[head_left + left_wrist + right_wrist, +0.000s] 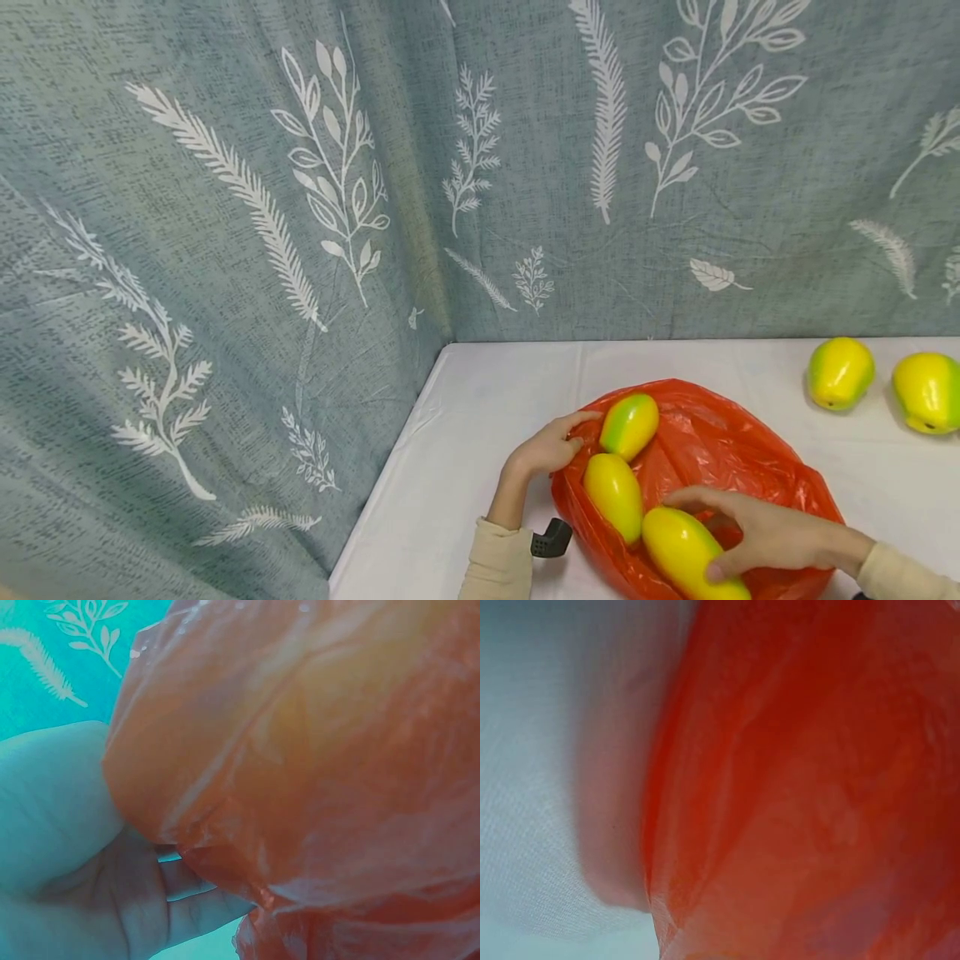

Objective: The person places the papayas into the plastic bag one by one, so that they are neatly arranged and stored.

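A red plastic bag [720,433] lies spread wide on the white table, its mouth facing up. My left hand [546,450] holds the bag's left rim; in the left wrist view the thin red film [225,787] runs between its thumb and fingers. Inside the bag, my right hand [772,527] grips a yellow mango [686,554] between thumb and fingers. Two more mangoes rest along the bag's left side, a yellow one [613,496] and a yellow-green one [630,425]. Red film [802,787] fills most of the right wrist view, hiding the right hand's fingers there.
Two yellow-green mangoes, one nearer the bag [842,373] and one at the right edge [927,392], stand on the white tablecloth [480,417] at the back right. A grey-green curtain [562,167] with white leaf prints borders the table behind and on the left.
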The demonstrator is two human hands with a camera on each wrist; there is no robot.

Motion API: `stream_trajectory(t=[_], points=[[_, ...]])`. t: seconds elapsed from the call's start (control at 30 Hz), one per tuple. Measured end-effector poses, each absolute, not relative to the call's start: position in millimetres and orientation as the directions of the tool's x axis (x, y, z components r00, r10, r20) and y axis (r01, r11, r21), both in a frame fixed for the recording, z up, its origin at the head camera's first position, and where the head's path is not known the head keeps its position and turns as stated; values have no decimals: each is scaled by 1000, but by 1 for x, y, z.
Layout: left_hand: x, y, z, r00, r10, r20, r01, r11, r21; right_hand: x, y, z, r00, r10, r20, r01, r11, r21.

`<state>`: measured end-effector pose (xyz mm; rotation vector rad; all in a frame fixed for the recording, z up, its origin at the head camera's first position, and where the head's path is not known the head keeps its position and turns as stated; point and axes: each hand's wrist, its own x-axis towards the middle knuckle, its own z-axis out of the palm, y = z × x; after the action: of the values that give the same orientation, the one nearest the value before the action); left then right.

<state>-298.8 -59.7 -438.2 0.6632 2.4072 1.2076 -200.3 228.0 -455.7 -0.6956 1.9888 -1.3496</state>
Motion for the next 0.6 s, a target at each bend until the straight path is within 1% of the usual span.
stream_trajectory(t=[0.17,0.4,0.6], points=[[-299,-60,-438,-824,556,-110,244,523,817,-202,227,-456,-633,-752,-184,-91,308,-947],[-300,-59,-440,-824,556,-106,248,522,816,-203,224,-454,-632,-732,-253,-34,353,-935],[-301,-59,-441,-824,558,-100,252,519,817,-205,224,-454,-576,-785,-228,10,272,-962]])
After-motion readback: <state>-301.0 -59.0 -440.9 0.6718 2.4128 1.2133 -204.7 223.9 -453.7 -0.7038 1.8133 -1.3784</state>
